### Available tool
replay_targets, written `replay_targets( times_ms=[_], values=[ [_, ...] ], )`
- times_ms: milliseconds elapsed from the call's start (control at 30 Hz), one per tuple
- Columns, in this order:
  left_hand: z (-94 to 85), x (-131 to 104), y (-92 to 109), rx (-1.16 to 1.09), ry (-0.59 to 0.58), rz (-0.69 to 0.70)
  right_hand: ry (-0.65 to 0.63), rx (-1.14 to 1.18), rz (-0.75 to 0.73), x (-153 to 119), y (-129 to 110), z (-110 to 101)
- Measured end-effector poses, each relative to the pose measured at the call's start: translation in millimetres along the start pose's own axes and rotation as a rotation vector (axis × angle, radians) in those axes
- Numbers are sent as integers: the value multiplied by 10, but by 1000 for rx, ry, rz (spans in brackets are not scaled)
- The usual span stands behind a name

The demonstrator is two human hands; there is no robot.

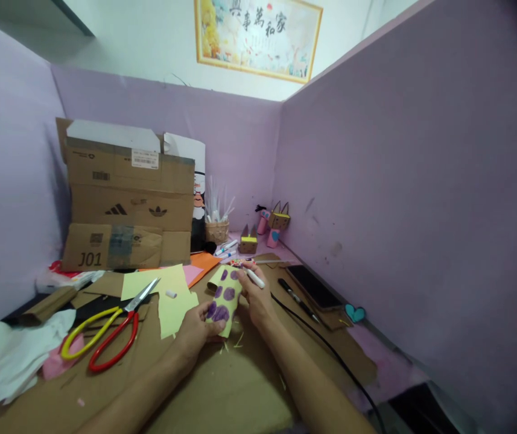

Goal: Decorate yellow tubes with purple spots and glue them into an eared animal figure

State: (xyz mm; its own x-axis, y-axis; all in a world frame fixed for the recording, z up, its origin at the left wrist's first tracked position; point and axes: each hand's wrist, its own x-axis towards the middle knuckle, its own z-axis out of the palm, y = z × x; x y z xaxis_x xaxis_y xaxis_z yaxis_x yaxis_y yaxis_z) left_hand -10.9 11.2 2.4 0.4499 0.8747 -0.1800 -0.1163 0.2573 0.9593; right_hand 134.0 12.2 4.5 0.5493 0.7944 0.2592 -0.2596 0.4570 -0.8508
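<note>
Three light purple panels point(394, 199) close in the desk point(389, 361), and a brown cardboard sheet point(258, 386) covers much of its top. A flattened cardboard box point(174, 202) stands upright at the back left, below a framed picture point(258, 42) on the white wall. In front of the box lies a pale yellow sheet point(172, 319) with a ragged edge, the blades of the scissors point(141, 294), one handle yellow and one red, resting across its corner. Two bare hands work near the middle of the desk, the left hand point(195, 334) lower and the right hand point(257, 304) higher. A dark phone point(315, 287) lies to their right, near the panel. Between the hands is the spotted yellow paper point(228, 306), tilted above the cardboard, with six purple spots in two rows; the left fingers pinch its lower end and the right fingers touch its upper right edge. A basket point(217, 232) of white sticks stands behind. A black pen point(298, 299) lies beside the phone. The right fingers grasp a white marker point(254, 278); whether its tip touches the paper, I cannot tell. A teal heart point(355, 312) sits beyond the phone's near end, and a small white cap point(171, 294) lies on the yellow sheet.
</note>
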Motion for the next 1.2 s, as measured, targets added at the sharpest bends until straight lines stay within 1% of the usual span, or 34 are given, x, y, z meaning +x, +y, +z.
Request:
replay_targets(
  times_ms=[67,167,233,300,467,667,800,967,1033,1200],
  values=[
    [8,-13,47,-82,39,-26,77,85,15,17,-65,-2],
    [-5,1,82,-152,87,-42,207,150,-13,41,-160,-31],
    [-19,19,78,-154,85,-43,236,137,11,24,-208,-62],
    [-27,29,65,-138,70,-42,240,107,28,-31,-237,-89],
    [-15,8,64,-87,57,-63,174,-42,-79,-210,-200,-117],
    [4,24,64,-71,91,-94,64,-226,-199,-294,-130,-105],
    [6,41,59,-74,99,-91,3,-247,-219,-330,-141,-98],
    [13,37,65,-64,92,-90,-68,-272,-224,-348,-89,-110],
    [17,39,58,-63,91,-82,-80,-299,-238,-341,-75,-120],
    [23,54,35,-51,113,-80,-40,-362,-291,-282,-71,-165]
  ],
)
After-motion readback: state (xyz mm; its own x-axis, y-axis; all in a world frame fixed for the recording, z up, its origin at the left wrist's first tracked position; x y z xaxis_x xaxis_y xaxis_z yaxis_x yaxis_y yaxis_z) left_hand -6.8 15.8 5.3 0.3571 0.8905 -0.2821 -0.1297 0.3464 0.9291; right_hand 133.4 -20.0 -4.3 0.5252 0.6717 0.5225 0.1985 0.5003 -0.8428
